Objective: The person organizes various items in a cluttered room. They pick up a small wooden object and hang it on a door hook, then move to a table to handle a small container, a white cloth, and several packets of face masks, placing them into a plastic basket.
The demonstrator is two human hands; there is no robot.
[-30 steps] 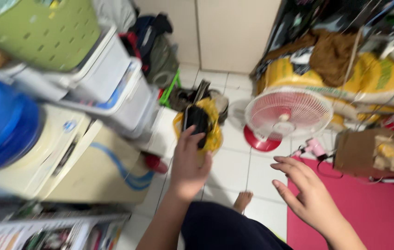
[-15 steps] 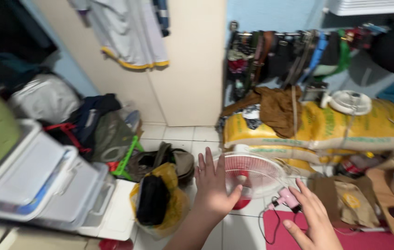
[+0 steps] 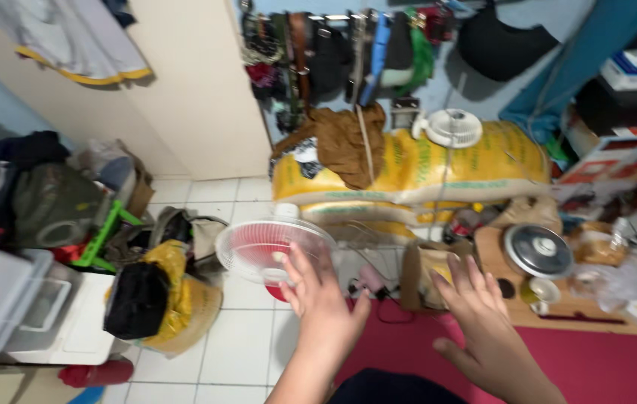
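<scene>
White floor tiles [image 3: 244, 352] run from the cream wardrobe door [image 3: 184, 82] down to a red mat [image 3: 610, 366], and nearly everything else in the room is clutter. Taking the small red table fan [image 3: 274, 251] as landmark: it stands on the tiles, its round grille tilted up toward the camera. Just in front of the fan, the person's left hand [image 3: 326, 303] is raised with fingers spread apart, holding nothing, its fingertips overlapping the grille's near edge (whether they touch it cannot be told). To the fan's right, over the mat, the right hand [image 3: 487, 325] is likewise open and empty, fingers splayed. Behind the fan lies a stack of yellow sacks [image 3: 416, 172] with a brown cloth [image 3: 345, 142] draped on them. Left of the fan sits a yellow bag [image 3: 180, 299] with a black bundle, beside white storage drawers [image 3: 19, 307].

A likely risk: the fan looks light and top-heavy, so a push on the grille could tip it backward, and its cord [image 3: 389, 310] trailing to the right could snag.
</scene>
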